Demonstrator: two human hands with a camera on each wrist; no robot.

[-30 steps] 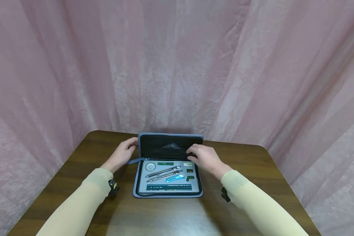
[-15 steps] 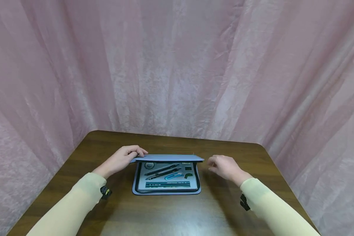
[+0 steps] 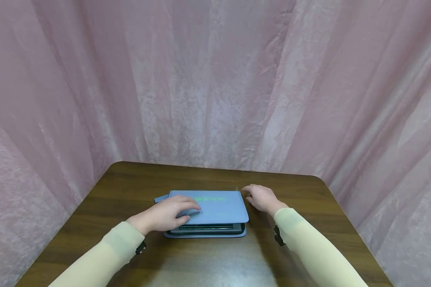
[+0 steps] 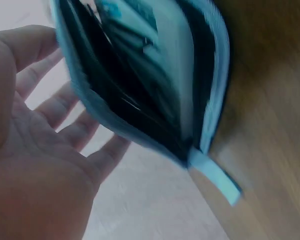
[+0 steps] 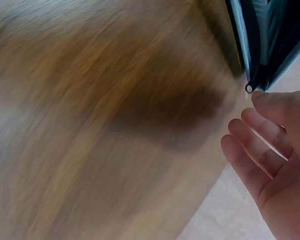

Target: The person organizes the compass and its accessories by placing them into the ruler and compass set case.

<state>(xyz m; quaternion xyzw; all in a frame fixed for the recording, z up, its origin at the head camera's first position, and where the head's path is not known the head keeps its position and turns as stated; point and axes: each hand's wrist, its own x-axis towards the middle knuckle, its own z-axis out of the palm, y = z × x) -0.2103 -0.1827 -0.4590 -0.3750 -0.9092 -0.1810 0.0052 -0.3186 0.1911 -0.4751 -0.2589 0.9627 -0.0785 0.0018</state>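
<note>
A light-blue zip case with pale green lettering lies on the table, its lid folded forward and still tilted up at the front. Through the front gap show dark green pencils in a grey tray. My left hand lies over the lid's left part with spread fingers; in the left wrist view they rest along the lid's outer side. By the case's back right corner is my right hand. Its thumb and loosely bent fingers are right beside a small ring-shaped zipper pull in the right wrist view.
A blue strap sticks out from the case's back left corner. The brown wooden table has rounded back corners. Behind it hangs a pink curtain. Each wrist carries a black device.
The lid has swung forward and down from upright over the tray. My left hand has moved from the lid's left edge onto its top. The right hand went away rightward, then came back toward the corner.
</note>
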